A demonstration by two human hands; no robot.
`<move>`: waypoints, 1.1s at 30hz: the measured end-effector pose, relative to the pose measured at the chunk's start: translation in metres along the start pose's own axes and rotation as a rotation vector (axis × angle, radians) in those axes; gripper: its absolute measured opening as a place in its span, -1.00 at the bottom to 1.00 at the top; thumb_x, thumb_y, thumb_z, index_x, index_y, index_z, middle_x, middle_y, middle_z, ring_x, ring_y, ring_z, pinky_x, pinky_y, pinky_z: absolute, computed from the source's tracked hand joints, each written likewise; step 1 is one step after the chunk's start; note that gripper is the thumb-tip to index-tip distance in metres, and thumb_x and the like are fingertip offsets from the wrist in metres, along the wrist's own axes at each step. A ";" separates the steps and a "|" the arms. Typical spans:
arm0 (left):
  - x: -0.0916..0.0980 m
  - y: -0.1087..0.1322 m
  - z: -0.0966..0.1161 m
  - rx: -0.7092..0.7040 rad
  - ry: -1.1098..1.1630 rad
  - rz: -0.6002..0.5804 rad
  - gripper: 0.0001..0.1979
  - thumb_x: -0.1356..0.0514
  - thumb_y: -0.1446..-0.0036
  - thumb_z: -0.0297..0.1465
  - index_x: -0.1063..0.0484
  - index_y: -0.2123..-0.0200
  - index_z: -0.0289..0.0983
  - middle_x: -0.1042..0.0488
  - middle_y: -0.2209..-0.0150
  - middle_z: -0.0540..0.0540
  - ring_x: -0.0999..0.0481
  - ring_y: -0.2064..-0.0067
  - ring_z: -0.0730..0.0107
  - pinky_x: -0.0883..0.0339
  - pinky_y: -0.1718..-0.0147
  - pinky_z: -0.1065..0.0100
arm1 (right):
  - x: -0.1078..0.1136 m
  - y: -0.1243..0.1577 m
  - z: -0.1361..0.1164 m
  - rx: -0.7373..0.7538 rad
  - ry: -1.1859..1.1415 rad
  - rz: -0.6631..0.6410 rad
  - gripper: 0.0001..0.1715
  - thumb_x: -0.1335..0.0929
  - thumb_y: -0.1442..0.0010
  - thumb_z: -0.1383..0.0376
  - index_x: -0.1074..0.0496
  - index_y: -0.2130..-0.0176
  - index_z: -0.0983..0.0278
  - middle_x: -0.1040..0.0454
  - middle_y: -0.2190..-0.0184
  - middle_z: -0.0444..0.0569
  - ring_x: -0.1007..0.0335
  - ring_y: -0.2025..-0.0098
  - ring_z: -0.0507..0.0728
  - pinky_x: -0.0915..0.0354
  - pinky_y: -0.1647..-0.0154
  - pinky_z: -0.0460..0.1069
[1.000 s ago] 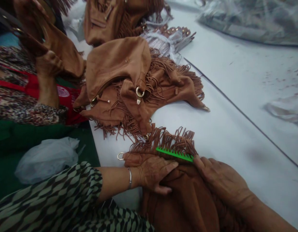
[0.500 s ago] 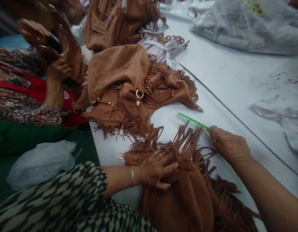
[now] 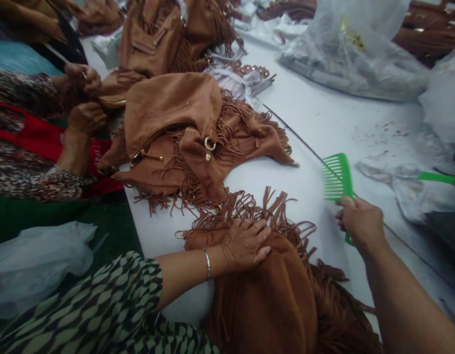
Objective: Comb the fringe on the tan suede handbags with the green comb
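A brown fringed bag [image 3: 268, 300] lies on the white table in front of me, its fringe spread along the top and right edges. My left hand [image 3: 245, 246] rests flat on the bag's upper part with the fingers stretched out. Beyond the bag's right side, my right hand [image 3: 360, 221] grips a green wide-toothed comb [image 3: 341, 176] by its handle. The comb is raised with its teeth pointing left, apart from the fringe [image 3: 277, 206]. A metal ring [image 3: 179, 234] shows at the bag's left end.
Another fringed brown bag [image 3: 172, 103] lies just beyond, with more bags [image 3: 150, 44] behind it. At left, a co-worker's hands [image 3: 83, 115] handle a brown bag. Plastic bags [image 3: 353, 64] stand at the far right; a second green object [image 3: 439, 177] lies at the right edge.
My right hand has drawn the comb away from the fringe to the right and turned it so its broad side shows. My left hand stays on the bag. The co-worker's hands have come lower.
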State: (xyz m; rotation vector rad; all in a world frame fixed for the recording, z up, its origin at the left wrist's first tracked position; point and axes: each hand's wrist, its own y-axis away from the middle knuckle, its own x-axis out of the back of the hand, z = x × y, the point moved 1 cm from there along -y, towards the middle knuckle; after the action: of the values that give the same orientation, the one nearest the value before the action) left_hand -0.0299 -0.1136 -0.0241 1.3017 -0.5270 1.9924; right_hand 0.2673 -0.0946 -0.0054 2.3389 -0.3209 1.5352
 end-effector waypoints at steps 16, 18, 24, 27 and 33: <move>-0.008 -0.016 0.006 -0.326 0.084 -0.064 -0.55 -0.03 -0.08 -0.39 -0.26 -0.04 -0.45 -0.39 0.00 -0.26 -0.37 -0.01 0.20 -0.25 -0.06 0.17 | -0.039 0.099 -0.016 0.583 0.581 -0.206 -0.34 -0.19 -0.15 0.52 -0.11 -0.23 0.25 -0.39 0.42 -0.07 -0.40 0.46 0.08 -0.25 0.54 -0.09; -0.011 -0.017 0.005 -0.317 0.102 -0.061 -0.47 -0.03 -0.08 -0.35 -0.18 -0.12 -0.45 -0.32 -0.10 -0.25 -0.29 -0.12 0.17 -0.18 -0.13 0.17 | -0.043 0.071 -0.025 0.501 0.656 -0.207 -0.39 -0.20 -0.20 0.47 -0.12 -0.23 0.26 -0.41 0.39 -0.03 -0.41 0.43 0.11 -0.23 0.54 -0.06; -0.018 -0.018 0.002 -0.289 0.136 -0.111 -0.44 -0.02 -0.09 -0.32 -0.15 -0.16 -0.41 -0.28 -0.16 -0.21 -0.21 -0.21 0.19 -0.13 -0.18 0.18 | -0.036 0.014 -0.036 0.313 0.605 -0.200 -0.52 -0.10 -0.34 0.21 -0.15 -0.21 0.15 -0.47 0.32 0.01 -0.45 0.37 0.14 -0.18 0.54 -0.07; -0.020 -0.018 0.002 -0.273 0.142 -0.086 -0.45 -0.03 -0.09 -0.32 -0.18 -0.15 -0.40 -0.30 -0.14 -0.22 -0.23 -0.20 0.17 -0.19 -0.13 0.18 | -0.021 -0.010 -0.029 0.092 0.523 -0.237 -0.44 0.03 -0.34 0.06 -0.31 -0.04 0.20 -0.50 0.38 0.05 -0.44 0.42 0.18 -0.19 0.51 -0.03; -0.020 -0.020 0.000 -0.306 0.164 -0.064 -0.47 -0.05 -0.05 -0.32 -0.23 -0.11 -0.39 -0.37 -0.06 -0.21 -0.34 -0.09 0.23 -0.23 -0.10 0.25 | 0.031 -0.061 -0.028 -0.048 0.525 -0.150 -0.24 0.11 -0.31 -0.02 -0.38 0.05 0.33 -0.48 0.39 0.25 -0.43 0.38 0.27 -0.20 0.41 0.09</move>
State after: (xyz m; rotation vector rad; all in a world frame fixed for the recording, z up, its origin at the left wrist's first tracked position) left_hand -0.0098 -0.1065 -0.0428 0.9488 -0.6720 1.8595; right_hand 0.2773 -0.0281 0.0244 1.7856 -0.0492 1.9543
